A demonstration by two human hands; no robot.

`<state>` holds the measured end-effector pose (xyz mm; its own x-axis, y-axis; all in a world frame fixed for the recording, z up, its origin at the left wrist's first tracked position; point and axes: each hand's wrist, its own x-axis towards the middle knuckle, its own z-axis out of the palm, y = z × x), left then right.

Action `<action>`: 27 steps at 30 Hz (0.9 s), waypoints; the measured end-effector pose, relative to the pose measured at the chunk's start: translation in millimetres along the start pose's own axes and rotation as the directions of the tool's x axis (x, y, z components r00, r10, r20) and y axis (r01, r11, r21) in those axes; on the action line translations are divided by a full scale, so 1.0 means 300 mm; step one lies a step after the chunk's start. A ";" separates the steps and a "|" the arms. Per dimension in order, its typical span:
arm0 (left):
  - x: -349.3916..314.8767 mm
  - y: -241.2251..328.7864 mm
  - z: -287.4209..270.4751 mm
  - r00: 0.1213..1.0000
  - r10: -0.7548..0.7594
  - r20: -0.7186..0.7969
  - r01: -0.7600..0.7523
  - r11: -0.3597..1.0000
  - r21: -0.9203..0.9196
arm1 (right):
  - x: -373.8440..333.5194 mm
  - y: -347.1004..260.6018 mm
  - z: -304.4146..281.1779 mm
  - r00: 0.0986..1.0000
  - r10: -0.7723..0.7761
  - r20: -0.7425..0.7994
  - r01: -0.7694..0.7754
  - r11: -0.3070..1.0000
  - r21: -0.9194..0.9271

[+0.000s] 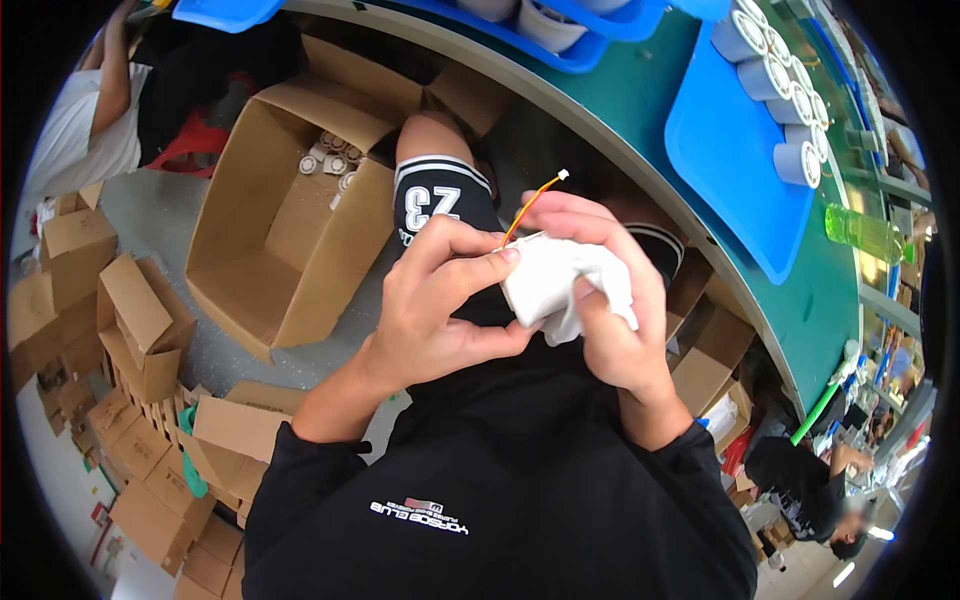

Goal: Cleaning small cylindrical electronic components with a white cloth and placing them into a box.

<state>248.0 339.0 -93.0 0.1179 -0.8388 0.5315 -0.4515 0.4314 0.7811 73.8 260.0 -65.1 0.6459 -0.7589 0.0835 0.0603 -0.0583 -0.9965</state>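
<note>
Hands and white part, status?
Left hand gripping white part; right hand holding white cloth against it. Red-yellow wires sticking up. Cloth hides one side.

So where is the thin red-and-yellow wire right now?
Just above the head view's middle, the red-and-yellow wire sticks up beside the white part, between the left hand and right hand.

The site is an assembly workshop, as indicated by the green bench (825, 310), a blue tray (735, 165) of identical white parts (797, 163) on the bench, an open carton (240, 235) left of the bench, boxes (135, 445) stacked farther left of it, and a worker (795, 485) past its right end.
</note>
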 end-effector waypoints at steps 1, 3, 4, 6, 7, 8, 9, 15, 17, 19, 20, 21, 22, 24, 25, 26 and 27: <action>-0.006 -0.007 0.001 0.999 0.002 -0.037 -0.002 1.000 0.023 | 0.004 -0.003 -0.009 1.000 -0.015 -0.014 0.015 1.000 0.009; -0.002 -0.022 -0.014 0.995 -0.002 -0.101 0.006 0.999 0.047 | 0.002 0.005 -0.015 0.976 0.062 -0.210 -0.023 0.983 0.183; 0.000 -0.027 -0.026 0.988 -0.011 -0.154 0.019 0.998 0.053 | 0.000 0.016 -0.026 0.950 0.107 -0.293 -0.031 0.967 0.253; 0.004 -0.036 -0.048 0.976 -0.022 -0.217 0.036 0.997 0.063 | -0.012 0.035 -0.048 0.958 0.094 -0.271 -0.046 0.983 0.180; 0.012 -0.038 -0.068 0.967 0.014 -0.255 0.009 0.996 0.090 | -0.015 0.038 -0.045 0.962 0.118 -0.248 -0.080 0.984 0.161; 0.021 -0.035 -0.076 0.955 0.049 -0.292 -0.018 0.994 0.109 | -0.020 0.040 -0.045 0.965 0.146 -0.219 -0.109 0.979 0.172; 0.020 -0.032 -0.084 0.948 0.020 -0.318 0.015 0.994 0.106 | -0.019 0.047 -0.039 0.964 0.175 -0.201 -0.138 0.973 0.185; 0.044 -0.030 -0.159 0.910 0.105 -0.400 -0.021 0.978 0.210 | -0.012 0.085 -0.011 0.953 0.248 -0.175 -0.214 0.958 0.193; 0.044 -0.036 -0.166 0.903 0.107 -0.415 -0.017 0.977 0.214 | -0.013 0.090 -0.016 0.932 0.300 -0.202 -0.263 0.946 0.190; 0.047 -0.035 -0.173 0.897 0.108 -0.429 -0.014 0.976 0.217 | -0.007 0.093 -0.013 0.933 0.300 -0.200 -0.265 0.946 0.186; 0.049 -0.034 -0.172 0.894 0.101 -0.437 -0.007 0.977 0.213 | -0.008 0.095 -0.015 0.929 0.307 -0.208 -0.273 0.946 0.176; 0.050 -0.033 -0.172 0.890 0.095 -0.445 -0.001 0.978 0.208 | -0.011 0.102 -0.017 0.927 0.316 -0.205 -0.281 0.942 0.182; 0.051 -0.033 -0.173 0.889 0.099 -0.447 -0.003 0.978 0.210 | -0.010 0.106 -0.017 0.928 0.312 -0.203 -0.278 0.944 0.180; 0.052 -0.032 -0.173 0.883 0.094 -0.459 0.007 0.977 0.213 | -0.011 0.112 -0.018 0.930 0.314 -0.190 -0.285 0.944 0.167; 0.052 -0.025 -0.177 0.882 0.097 -0.462 0.005 0.977 0.215 | -0.010 0.114 -0.017 0.931 0.311 -0.188 -0.283 0.945 0.164; 0.054 -0.015 -0.187 0.908 0.082 -0.410 0.002 0.980 0.201 | -0.006 0.119 -0.014 0.930 0.316 -0.189 -0.293 0.945 0.142; 0.058 -0.012 -0.194 0.932 0.068 -0.356 0.001 0.982 0.189 | 0.000 0.124 -0.012 0.928 0.321 -0.190 -0.303 0.945 0.120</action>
<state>303.2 342.2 -67.5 0.3943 -0.6344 0.6649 -0.6103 0.3602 0.7056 73.2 255.6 -102.1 0.4739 -0.8461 -0.2441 -0.0471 0.2525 -0.9665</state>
